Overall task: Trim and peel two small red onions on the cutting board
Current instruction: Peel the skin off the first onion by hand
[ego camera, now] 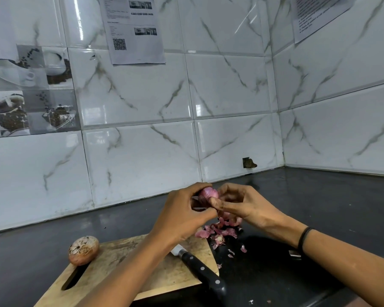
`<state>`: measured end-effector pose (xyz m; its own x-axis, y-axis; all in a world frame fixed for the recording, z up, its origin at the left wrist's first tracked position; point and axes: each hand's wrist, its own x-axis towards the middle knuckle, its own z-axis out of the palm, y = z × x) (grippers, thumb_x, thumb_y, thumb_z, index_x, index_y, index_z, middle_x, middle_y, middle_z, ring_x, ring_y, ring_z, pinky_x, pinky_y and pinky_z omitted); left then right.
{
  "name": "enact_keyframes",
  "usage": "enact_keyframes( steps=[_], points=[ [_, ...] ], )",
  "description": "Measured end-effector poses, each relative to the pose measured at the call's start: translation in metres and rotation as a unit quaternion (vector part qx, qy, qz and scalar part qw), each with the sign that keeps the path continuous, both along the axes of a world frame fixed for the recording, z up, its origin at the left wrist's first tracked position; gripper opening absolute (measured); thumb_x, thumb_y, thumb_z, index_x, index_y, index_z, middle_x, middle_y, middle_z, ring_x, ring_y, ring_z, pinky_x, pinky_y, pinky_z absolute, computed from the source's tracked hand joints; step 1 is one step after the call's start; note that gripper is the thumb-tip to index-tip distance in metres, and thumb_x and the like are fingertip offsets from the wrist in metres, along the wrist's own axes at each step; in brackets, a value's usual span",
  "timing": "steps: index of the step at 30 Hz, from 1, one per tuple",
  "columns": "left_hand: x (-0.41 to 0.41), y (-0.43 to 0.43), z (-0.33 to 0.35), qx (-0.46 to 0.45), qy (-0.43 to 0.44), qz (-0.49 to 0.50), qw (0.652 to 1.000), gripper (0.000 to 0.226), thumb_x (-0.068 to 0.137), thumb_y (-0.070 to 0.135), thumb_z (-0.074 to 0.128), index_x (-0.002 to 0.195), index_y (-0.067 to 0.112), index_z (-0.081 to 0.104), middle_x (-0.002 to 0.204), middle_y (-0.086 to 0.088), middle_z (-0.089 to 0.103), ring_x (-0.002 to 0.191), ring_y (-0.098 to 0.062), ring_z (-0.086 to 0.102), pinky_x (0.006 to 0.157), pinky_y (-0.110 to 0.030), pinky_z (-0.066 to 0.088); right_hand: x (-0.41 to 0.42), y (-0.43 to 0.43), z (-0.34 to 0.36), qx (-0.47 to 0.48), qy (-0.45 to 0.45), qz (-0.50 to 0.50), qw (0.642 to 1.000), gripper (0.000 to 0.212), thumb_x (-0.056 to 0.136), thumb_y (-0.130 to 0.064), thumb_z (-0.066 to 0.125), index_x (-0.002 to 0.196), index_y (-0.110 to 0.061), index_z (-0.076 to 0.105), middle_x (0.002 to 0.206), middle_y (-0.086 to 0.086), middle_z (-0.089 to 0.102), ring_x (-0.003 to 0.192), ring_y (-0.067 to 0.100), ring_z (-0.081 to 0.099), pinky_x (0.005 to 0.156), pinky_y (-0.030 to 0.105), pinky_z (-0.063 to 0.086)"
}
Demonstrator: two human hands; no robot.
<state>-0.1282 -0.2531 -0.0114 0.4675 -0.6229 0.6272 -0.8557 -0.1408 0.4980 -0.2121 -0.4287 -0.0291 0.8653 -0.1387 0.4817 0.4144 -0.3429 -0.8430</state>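
Two onions are in play, and you are peeling one of them. You hold the small red onion (206, 193) in the air over the far right corner of the cutting board (124, 262). Your left hand (182, 214) has its fingers curled round the onion from the left. Your right hand (242, 204) has thumb and fingertips pinched at the onion's near side, apparently on a strip of skin, though the strip itself is hidden. The top of the onion shows glossy and purple, so I judge the peel mostly off.

The other onion (83, 250) sits at the far left corner of the board in its dry, papery skin, untouched as far as I can tell. The knife (200, 269) lies on the board's right side, its black handle running off the near edge and its blade partly under your left forearm.

Next, you need to strip the last skin cleanly and set this onion down. Then free a hand for the knife and steady the second onion, which looks ready to roll.

No bowl or bin shows here. The peeled skins (220, 229) lie in a loose pink heap on the dark counter (319, 207), just beyond the board's far right corner, with a few scraps nearer you.
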Motion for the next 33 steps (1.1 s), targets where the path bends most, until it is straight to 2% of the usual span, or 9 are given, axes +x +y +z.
enact_keyframes(
  steps=[3,5,8,10,15,18,23,27,33],
  points=[
    [0.005,0.002,0.000,0.026,0.011,0.008,1.000,0.049,0.078,0.024,0.078,0.122,0.040,0.066,0.101,0.020,0.073,0.093,0.005,0.067,0.083,-0.017,0.051,-0.004,0.002,0.001,-0.086,-0.072,-0.099,0.989,0.046,0.073,-0.045,0.089,0.102,-0.020,0.063,0.091,-0.001,0.073,0.077,0.018,0.069,0.070,0.025,0.058],
    [0.009,0.001,0.000,0.027,0.026,0.001,0.999,0.051,0.079,0.024,0.079,0.123,0.044,0.063,0.109,0.021,0.071,0.100,0.004,0.065,0.089,-0.019,0.050,-0.006,0.004,0.001,-0.149,-0.119,-0.136,0.972,0.046,0.075,-0.045,0.087,0.105,-0.023,0.058,0.096,-0.007,0.071,0.079,0.013,0.070,0.072,0.024,0.056],
    [0.011,0.000,-0.001,0.011,0.077,-0.038,0.996,0.053,0.080,0.014,0.081,0.119,0.045,0.064,0.112,0.018,0.072,0.109,0.001,0.065,0.097,-0.023,0.049,-0.002,0.005,0.000,-0.235,-0.170,-0.138,0.947,0.040,0.085,-0.040,0.080,0.113,-0.024,0.056,0.104,-0.011,0.067,0.088,0.012,0.068,0.071,0.034,0.058],
    [0.014,0.000,-0.001,-0.012,0.126,-0.067,0.990,0.054,0.080,0.005,0.079,0.121,0.038,0.067,0.114,0.013,0.073,0.112,-0.005,0.066,0.097,-0.024,0.051,0.000,0.006,-0.002,-0.258,-0.191,-0.123,0.939,0.036,0.090,-0.033,0.076,0.119,-0.021,0.057,0.109,-0.012,0.063,0.091,0.014,0.067,0.063,0.040,0.057],
    [0.007,0.001,0.006,-0.079,0.265,-0.124,0.953,0.029,0.099,0.018,0.055,0.122,0.026,0.071,0.113,-0.006,0.075,0.101,-0.019,0.072,0.090,-0.036,0.058,0.002,0.007,-0.001,-0.313,-0.237,-0.145,0.908,0.037,0.089,-0.024,0.078,0.119,-0.013,0.059,0.112,-0.006,0.056,0.092,0.010,0.062,0.064,0.027,0.056],
    [0.004,-0.002,0.007,-0.102,0.301,-0.125,0.940,0.032,0.106,0.029,0.045,0.122,0.023,0.071,0.116,-0.009,0.074,0.104,-0.020,0.073,0.090,-0.035,0.058,0.002,0.011,0.000,-0.331,-0.260,-0.164,0.892,0.039,0.085,-0.028,0.082,0.114,-0.014,0.059,0.106,-0.008,0.052,0.088,0.010,0.057,0.062,0.020,0.052],
    [0.001,-0.007,0.001,-0.111,0.313,-0.115,0.936,0.027,0.102,0.027,0.054,0.117,0.016,0.074,0.106,-0.006,0.077,0.103,-0.019,0.073,0.089,-0.032,0.058,0.002,0.013,0.000,-0.362,-0.268,-0.188,0.872,0.043,0.085,-0.030,0.081,0.114,-0.015,0.054,0.103,-0.005,0.055,0.083,0.008,0.054,0.065,0.012,0.043],
    [-0.001,-0.007,0.002,-0.138,0.338,-0.100,0.925,0.029,0.096,0.032,0.064,0.105,0.009,0.077,0.095,-0.012,0.078,0.089,-0.024,0.076,0.077,-0.028,0.059,0.002,0.013,-0.001,-0.371,-0.251,-0.193,0.873,0.041,0.087,-0.027,0.080,0.115,-0.016,0.053,0.101,-0.008,0.058,0.080,-0.006,0.052,0.063,0.010,0.041],
    [-0.005,-0.007,0.003,-0.160,0.334,-0.075,0.926,0.027,0.096,0.028,0.065,0.082,0.012,0.081,0.084,-0.013,0.077,0.077,-0.024,0.075,0.070,-0.029,0.060,0.001,0.013,-0.002,-0.404,-0.233,-0.193,0.863,0.041,0.089,-0.024,0.077,0.119,-0.016,0.051,0.105,-0.010,0.058,0.082,-0.014,0.051,0.062,0.009,0.040]
  ],
)
